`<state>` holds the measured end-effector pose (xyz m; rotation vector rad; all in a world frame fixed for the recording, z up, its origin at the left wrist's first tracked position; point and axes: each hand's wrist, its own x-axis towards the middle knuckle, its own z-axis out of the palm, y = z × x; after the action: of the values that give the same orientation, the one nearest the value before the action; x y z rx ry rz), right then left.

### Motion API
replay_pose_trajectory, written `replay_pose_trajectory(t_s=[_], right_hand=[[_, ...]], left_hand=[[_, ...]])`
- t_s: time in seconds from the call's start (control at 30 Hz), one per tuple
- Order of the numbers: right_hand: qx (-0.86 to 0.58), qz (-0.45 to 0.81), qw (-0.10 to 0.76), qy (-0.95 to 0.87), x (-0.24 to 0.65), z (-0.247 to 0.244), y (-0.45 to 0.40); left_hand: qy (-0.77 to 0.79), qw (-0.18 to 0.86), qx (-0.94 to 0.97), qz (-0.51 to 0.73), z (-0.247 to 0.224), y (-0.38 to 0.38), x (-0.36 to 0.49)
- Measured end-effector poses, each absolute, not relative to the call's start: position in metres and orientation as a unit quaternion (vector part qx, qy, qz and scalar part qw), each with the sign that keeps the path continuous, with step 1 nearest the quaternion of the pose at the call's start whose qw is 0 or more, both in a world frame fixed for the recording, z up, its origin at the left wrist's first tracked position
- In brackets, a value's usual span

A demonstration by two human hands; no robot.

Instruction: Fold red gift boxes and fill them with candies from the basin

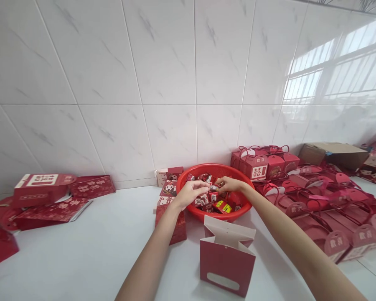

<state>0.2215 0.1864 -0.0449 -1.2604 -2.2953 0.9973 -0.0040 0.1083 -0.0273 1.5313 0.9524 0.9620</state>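
Left hand [189, 195] and right hand [229, 184] are in the basket [230, 216] among sweets [222, 206] (I cannot tell their grip), beyond the open box [227, 263].

Through the head view I see both hands, the left [192, 193] and the right [228, 185], reaching into a red plastic basket [246, 205] of wrapped candies [208, 200], fingertips close together over the pile, while an open dark-red box [227, 261] stands upright on the white surface [90, 255] just in front of it. To my right I have rows of closed red gift boxes [329, 221] with cord handles, some against the marbled tile wall [166, 62], and a brown cardboard box [336, 156] behind them; to my left lie more red cartons [42, 190], several of them flat.
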Motion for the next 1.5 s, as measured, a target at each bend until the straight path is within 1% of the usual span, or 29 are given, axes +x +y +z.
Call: replay_pose_trajectory(t_s=[0.13,0.27,0.43,0.57,0.7,0.8,0.9,1.0,1.07,1.17,1.23,1.27,1.37,1.5], right_hand=[[-0.414,0.439,0.25,-0.757,0.223,-0.034,0.175],[-0.381,0.509,0.28,-0.719,0.22,-0.028,0.164],[-0.349,0.563,0.271,-0.698,0.213,-0.021,0.149],[-0.33,0.592,0.252,-0.691,0.208,-0.018,0.14],[-0.338,0.596,0.265,-0.679,0.207,-0.022,0.134],[-0.339,0.59,0.306,-0.666,0.207,-0.022,0.125],[-0.338,0.58,0.369,-0.643,0.209,-0.016,0.11],[-0.334,0.573,0.435,-0.608,0.216,-0.002,0.089],[-0.324,0.572,0.473,-0.586,0.223,0.008,0.075],[-0.31,0.565,0.508,-0.572,0.232,0.02,0.055],[-0.311,0.551,0.513,-0.58,0.236,0.025,0.044],[-0.314,0.542,0.511,-0.588,0.238,0.028,0.04],[-0.321,0.518,0.489,-0.625,0.242,0.034,0.028],[-0.331,0.48,0.416,-0.698,0.243,0.042,0.014]], left_hand=[[0.415,0.495,0.622,0.443,-0.03,0.108,-0.002],[0.421,0.464,0.619,0.473,-0.033,0.11,-0.001],[0.424,0.442,0.653,0.444,-0.034,0.111,-0.002],[0.377,0.433,0.7,0.425,-0.031,0.107,-0.002],[0.396,0.434,0.678,0.442,-0.029,0.104,0.0],[0.4,0.445,0.652,0.466,-0.029,0.104,0.0],[0.385,0.461,0.623,0.5,-0.022,0.1,-0.001],[0.368,0.428,0.636,0.526,-0.002,0.082,-0.004],[0.331,0.414,0.689,0.494,0.014,0.061,-0.008],[0.289,0.407,0.789,0.358,0.029,0.026,-0.015],[0.31,0.39,0.824,0.271,0.029,0.009,-0.017],[0.325,0.382,0.829,0.247,0.025,0.003,-0.018],[0.362,0.378,0.812,0.257,0.011,-0.002,-0.015],[0.389,0.427,0.766,0.283,0.0,0.004,-0.01]])
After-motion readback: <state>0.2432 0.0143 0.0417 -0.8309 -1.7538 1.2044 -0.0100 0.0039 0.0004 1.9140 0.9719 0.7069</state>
